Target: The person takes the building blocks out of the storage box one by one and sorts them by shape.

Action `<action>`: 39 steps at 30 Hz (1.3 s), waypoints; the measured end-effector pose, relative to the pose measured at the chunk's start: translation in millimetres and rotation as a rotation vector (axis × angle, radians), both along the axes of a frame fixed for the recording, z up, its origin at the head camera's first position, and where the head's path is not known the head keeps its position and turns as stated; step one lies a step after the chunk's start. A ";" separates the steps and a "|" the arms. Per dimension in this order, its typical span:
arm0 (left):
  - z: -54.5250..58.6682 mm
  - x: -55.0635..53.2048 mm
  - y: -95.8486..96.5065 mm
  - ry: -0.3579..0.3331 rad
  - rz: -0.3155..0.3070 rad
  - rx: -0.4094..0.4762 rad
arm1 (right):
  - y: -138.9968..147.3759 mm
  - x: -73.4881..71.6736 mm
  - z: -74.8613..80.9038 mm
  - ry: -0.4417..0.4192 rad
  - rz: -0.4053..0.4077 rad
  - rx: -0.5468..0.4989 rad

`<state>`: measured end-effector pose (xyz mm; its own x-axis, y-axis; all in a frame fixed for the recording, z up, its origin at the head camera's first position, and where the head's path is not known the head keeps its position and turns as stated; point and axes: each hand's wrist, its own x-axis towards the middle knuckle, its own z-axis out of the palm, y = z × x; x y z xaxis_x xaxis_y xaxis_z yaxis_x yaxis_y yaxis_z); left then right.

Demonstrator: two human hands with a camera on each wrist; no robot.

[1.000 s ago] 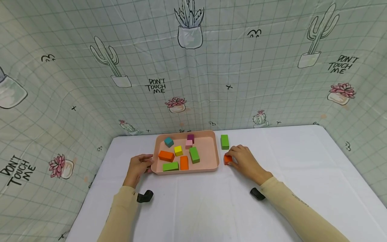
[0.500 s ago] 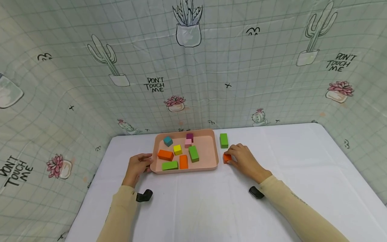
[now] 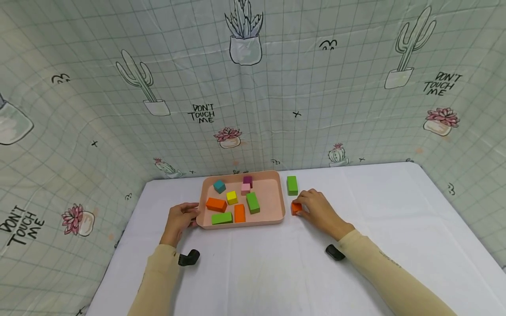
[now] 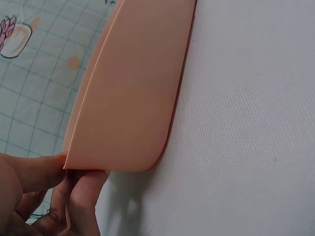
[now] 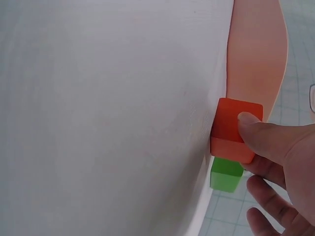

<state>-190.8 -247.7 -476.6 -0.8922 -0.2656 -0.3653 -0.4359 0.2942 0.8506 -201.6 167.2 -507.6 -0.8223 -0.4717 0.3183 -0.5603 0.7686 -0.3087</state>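
On the right of the table my right hand point(image 3: 319, 211) pinches an orange block point(image 3: 294, 210) with the thumb and fingers. The right wrist view shows the thumb lying on one face of that orange block point(image 5: 231, 120); the fingers behind it are partly hidden. My left hand point(image 3: 179, 220) grips the left edge of a pink tray point(image 3: 272, 193). Seen from the left wrist, thumb and fingers pinch the rim at a corner of the tray point(image 4: 130, 93). A green block point(image 3: 292, 185) lies behind the orange one, apart from it, beside the tray's right side.
Several blocks lie in the tray: blue point(image 3: 219, 186), yellow point(image 3: 232, 197), purple point(image 3: 247, 180), pink point(image 3: 245, 188), plus orange point(image 3: 239, 213) and green point(image 3: 253, 202) ones. White cloth covers the table point(image 3: 253, 267). A patterned curtain point(image 3: 269, 87) hangs behind and at the sides.
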 end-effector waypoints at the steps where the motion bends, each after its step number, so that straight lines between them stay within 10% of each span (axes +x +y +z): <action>1: -0.1 -0.1 0.2 0.000 0.002 -0.003 | -0.6 -0.4 -0.2 0.004 0.000 0.005; 20: -2.4 0.5 2.7 0.036 0.008 -0.019 | -22.5 5.9 24.2 0.141 0.102 -0.054; 39: -0.7 2.6 4.2 0.052 0.011 -0.015 | -87.0 -26.7 28.8 0.130 0.220 0.209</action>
<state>-188.2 -243.5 -477.3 -0.9069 -0.2805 -0.3145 -0.3945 0.3028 0.8676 -228.3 80.2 -478.9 -0.6527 -0.6993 0.2913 -0.7440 0.6643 -0.0723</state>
